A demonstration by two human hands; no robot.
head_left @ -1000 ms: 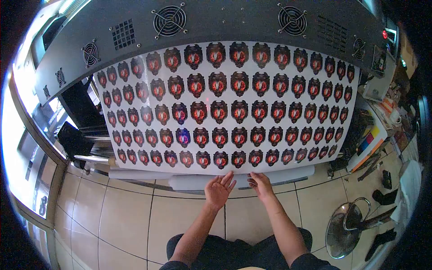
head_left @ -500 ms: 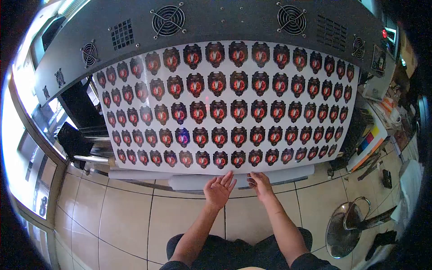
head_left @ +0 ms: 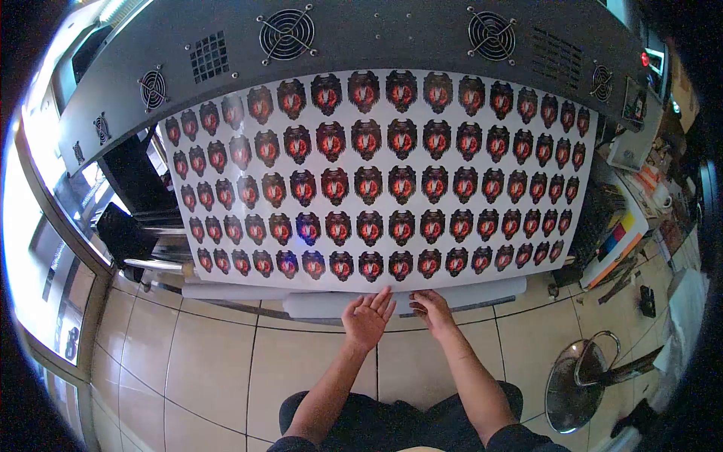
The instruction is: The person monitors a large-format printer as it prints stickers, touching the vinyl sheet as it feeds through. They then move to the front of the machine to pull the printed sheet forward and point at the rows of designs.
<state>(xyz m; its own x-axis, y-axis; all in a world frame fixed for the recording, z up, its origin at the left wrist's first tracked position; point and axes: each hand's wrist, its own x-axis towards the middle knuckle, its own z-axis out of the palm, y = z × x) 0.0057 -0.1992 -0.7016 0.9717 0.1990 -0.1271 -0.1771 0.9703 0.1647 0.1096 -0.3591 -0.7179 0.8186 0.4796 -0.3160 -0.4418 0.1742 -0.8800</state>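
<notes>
A wide white printed sheet (head_left: 382, 250) hangs in front of me, covered in rows of black-and-red emblems. My left hand (head_left: 366, 319) is palm up just under the sheet's lower edge, fingers stretched and apart, fingertips at that edge. Beside it, my right hand (head_left: 432, 312) has its fingers bent and drawn together close to the same edge. Whatever lies between those fingertips, if anything, is too small to make out. Behind both hands runs a pale roll (head_left: 324, 303), low and crosswise below the sheet.
A dark machine housing with a fan grille (head_left: 287, 35) spans the top. At right stand a round stool (head_left: 575, 388) and a cluttered side table (head_left: 640, 181). A glass door frame (head_left: 64, 279) is on the left; tiled floor (head_left: 301, 361) lies below.
My right hand has shifted slightly left, its fingers closing together. My left hand stays nearly in place. The sheet's lower part shows a very slight shift.
</notes>
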